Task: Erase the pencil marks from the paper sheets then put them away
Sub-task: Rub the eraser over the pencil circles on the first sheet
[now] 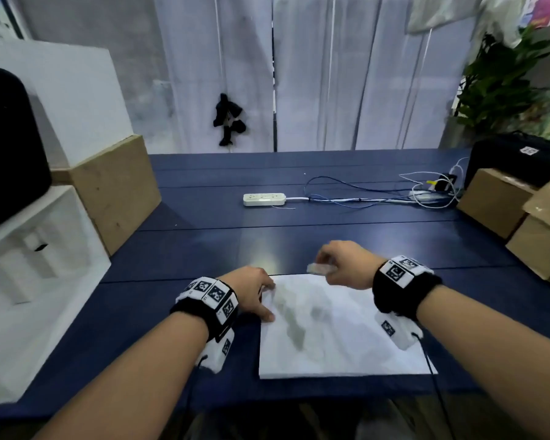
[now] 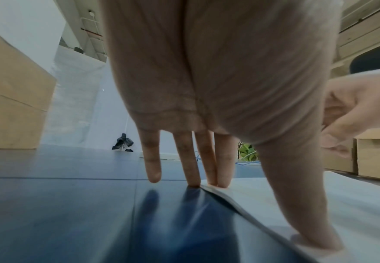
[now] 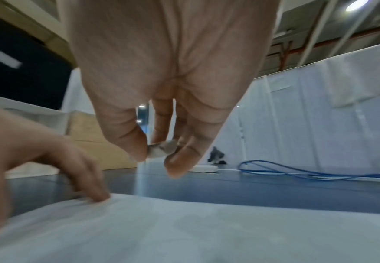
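A white paper stack [image 1: 340,338] lies on the dark blue table [image 1: 204,249] near its front edge, with smeared grey pencil marks [image 1: 291,322] down its left half. My left hand [image 1: 254,295] presses straight fingers [image 2: 207,160] on the stack's left edge [image 2: 241,204] and far-left corner, thumb lower down. My right hand [image 1: 340,265] hovers above the sheet's far edge and pinches a small grey-white eraser [image 1: 321,268], which shows between thumb and fingers [image 3: 162,150] in the right wrist view. The paper [image 3: 184,227] lies below it.
A white power strip [image 1: 264,199] with blue and white cables [image 1: 378,192] lies mid-table. Cardboard boxes [image 1: 515,214] and a black case [image 1: 521,157] stand at the right. A wooden box [image 1: 115,192], white foam packaging [image 1: 35,249] and a black object [image 1: 10,147] crowd the left.
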`<state>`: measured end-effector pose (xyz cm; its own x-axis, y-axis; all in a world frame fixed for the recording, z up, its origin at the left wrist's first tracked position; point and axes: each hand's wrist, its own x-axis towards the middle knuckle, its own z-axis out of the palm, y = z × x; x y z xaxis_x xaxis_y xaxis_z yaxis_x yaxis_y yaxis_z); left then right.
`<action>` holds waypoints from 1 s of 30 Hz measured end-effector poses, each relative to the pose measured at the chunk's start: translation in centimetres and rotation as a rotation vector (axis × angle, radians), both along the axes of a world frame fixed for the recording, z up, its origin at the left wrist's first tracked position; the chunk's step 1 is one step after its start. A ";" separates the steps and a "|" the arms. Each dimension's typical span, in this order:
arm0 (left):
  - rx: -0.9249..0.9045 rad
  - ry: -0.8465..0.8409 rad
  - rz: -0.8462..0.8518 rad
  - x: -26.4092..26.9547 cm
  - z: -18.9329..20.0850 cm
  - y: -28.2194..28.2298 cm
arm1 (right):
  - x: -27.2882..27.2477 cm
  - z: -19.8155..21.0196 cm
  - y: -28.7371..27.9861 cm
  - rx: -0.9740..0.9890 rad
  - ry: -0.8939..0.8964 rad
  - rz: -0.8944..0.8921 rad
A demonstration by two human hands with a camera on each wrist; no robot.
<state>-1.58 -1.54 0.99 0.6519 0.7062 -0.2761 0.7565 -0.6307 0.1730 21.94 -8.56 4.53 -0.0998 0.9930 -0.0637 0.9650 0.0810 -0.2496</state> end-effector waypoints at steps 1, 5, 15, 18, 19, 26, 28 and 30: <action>-0.002 -0.007 -0.001 0.0 0.0 0.1 | -1.1 -0.3 0.3 -0.004 0.000 0.038; -0.011 -0.032 -0.014 -0.2 -0.8 0.9 | -3.3 -1.5 2.6 -0.053 0.021 0.098; 0.102 0.056 -0.069 -0.9 -1.6 2.0 | -4.1 0.9 9.1 -0.166 -0.057 0.210; 0.037 0.066 -0.053 -1.3 -2.0 2.3 | -5.5 -1.3 8.1 -0.241 -0.041 0.279; 0.017 0.059 -0.039 -1.3 -2.0 2.3 | -5.9 -2.0 7.9 -0.211 -0.059 0.290; -0.022 0.074 0.007 -1.4 -1.9 2.1 | -6.0 -3.2 4.4 -0.197 -0.076 0.363; -0.023 0.079 0.009 -1.5 -1.7 1.8 | -6.4 -2.9 4.0 -0.200 -0.107 0.407; -0.012 0.078 -0.003 -1.5 -1.7 1.6 | -6.6 -2.8 5.1 -0.149 -0.122 0.378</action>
<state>-3.07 0.09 -0.68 0.6307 0.7003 -0.3344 0.7657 -0.6316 0.1215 15.38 -3.47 1.73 -0.4382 0.8669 -0.2378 0.8974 0.4068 -0.1709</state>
